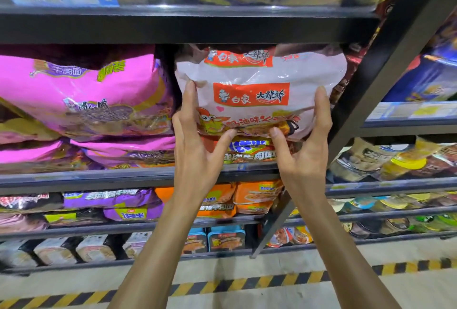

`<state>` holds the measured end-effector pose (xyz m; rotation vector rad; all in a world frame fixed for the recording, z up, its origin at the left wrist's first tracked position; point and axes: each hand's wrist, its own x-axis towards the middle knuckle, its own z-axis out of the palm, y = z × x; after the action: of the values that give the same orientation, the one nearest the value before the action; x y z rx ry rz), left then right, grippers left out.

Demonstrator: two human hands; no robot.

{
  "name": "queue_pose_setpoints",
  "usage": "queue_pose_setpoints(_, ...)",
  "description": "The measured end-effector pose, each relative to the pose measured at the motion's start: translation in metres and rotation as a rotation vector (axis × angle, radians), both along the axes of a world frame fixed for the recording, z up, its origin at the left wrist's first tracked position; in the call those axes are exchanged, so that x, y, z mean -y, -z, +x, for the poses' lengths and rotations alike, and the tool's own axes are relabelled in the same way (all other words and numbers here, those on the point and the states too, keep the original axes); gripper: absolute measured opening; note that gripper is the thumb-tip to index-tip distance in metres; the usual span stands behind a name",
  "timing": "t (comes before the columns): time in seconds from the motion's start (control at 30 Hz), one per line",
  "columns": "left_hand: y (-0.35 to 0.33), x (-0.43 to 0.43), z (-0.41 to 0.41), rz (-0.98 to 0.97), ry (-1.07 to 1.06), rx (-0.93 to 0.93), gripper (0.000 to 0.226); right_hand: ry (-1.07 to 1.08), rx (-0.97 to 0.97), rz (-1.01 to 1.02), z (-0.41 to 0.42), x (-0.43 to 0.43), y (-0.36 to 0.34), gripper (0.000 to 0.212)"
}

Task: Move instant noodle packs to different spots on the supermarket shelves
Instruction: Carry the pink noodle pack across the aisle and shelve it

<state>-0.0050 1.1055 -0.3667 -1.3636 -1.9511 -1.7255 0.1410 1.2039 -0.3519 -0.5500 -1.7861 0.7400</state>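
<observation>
We hold the white noodle pack (pixel 259 81) with both hands. Our left hand (pixel 195 140) is on its left side. The long fingers (pixel 189 96) go up the edge and the thumb is tucked under the bottom. Our right hand (pixel 306 145) does the same on the right side, so the pack sits between our two hands. Each hand squeezes the pack between fingers and thumb.

The pack has a red label and a cartoon chicken on it. It is in the shelf, just under the black shelf board (pixel 188 24) that runs above our fingertips. Right under our thumbs lies an orange pack (pixel 249 153), and the white pack rests on top of it.

Just left of our left hand are big pink packs (pixel 81 96), piled up. Just right of our right hand a black post (pixel 385 66) slants past.

Below our wrists there are more shelves with purple packs (pixel 111 200) on them. Far down under our arms, a yellow and black stripe (pixel 247 284) runs across the floor.
</observation>
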Motion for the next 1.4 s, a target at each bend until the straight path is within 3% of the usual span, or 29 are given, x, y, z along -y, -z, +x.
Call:
queue_pose_setpoints(0.47,-0.001,0.03,0.016,0.016,-0.013,0.025,0.096,-0.051,-0.026,-0.076,0.014,0.029,-0.008,0.093)
queue_pose_setpoints(0.67,-0.005,0.052,0.026,-0.008,0.035,0.149,0.097,-0.092,-0.007,-0.121,0.032,0.042,-0.016,0.091)
queue_pose_setpoints(1.0,-0.028,0.083,0.043,-0.056,0.097,0.196,0.097,-0.127,0.081,-0.149,0.058,0.061,-0.034,0.084)
queue_pose_setpoints(1.4,-0.045,0.153,0.101,-0.065,0.133,0.459,0.1,-0.067,0.3,-0.157,0.111,0.116,-0.063,0.09)
